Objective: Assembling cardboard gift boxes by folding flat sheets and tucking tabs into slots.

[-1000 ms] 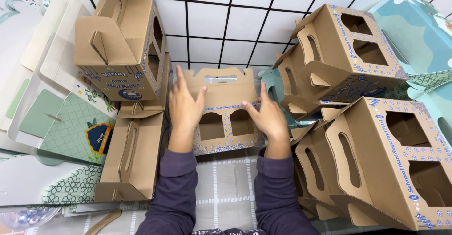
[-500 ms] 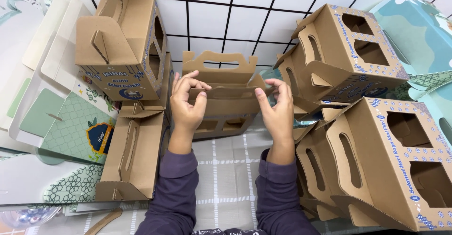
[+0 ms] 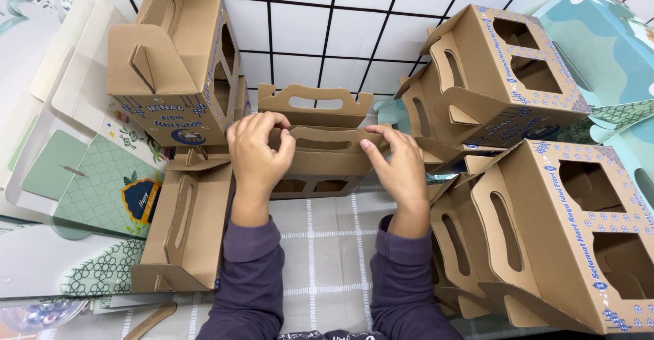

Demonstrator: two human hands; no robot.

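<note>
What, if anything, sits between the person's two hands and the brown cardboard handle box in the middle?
Nothing visible does. The left hand and right hand already grip the brown cardboard handle box by its near handle flap. Finished brown cardboard carrier boxes crowd both sides, but none comes between hands and box.

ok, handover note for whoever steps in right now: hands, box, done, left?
Left hand: gripping the near handle flap of the cardboard carrier box, left end.
Right hand: pinching the same flap, right end.
Box: on the checked cloth, centre, between stacks of folded boxes.
Done: body formed; both handle flaps stand up.
Left: the two handle flaps are still apart, top not closed.
</note>
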